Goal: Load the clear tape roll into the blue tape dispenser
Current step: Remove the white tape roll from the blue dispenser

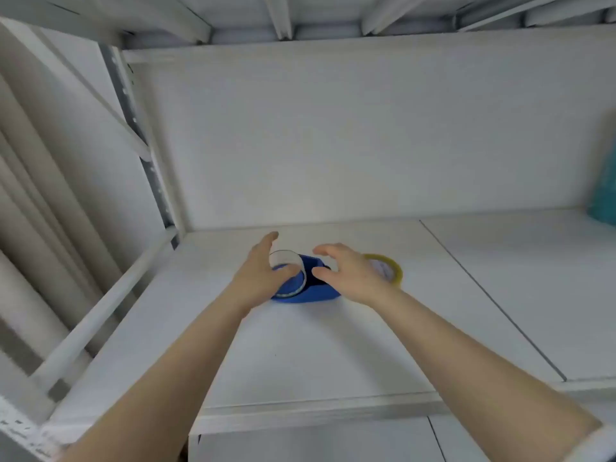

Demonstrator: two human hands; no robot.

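A blue tape dispenser (316,288) lies on the white shelf (300,355), near its back wall. A clear tape roll (289,271) stands on edge over the dispenser's left end, and my left hand (258,278) grips it between thumb and fingers. My right hand (346,273) hovers over the dispenser's right part with its fingers spread, holding nothing. Much of the dispenser is hidden under both hands.
A yellowish tape roll (388,270) lies flat on the shelf just behind my right hand. A teal object (605,188) stands at the far right edge. A metal upright (146,155) and rail (100,315) bound the shelf on the left.
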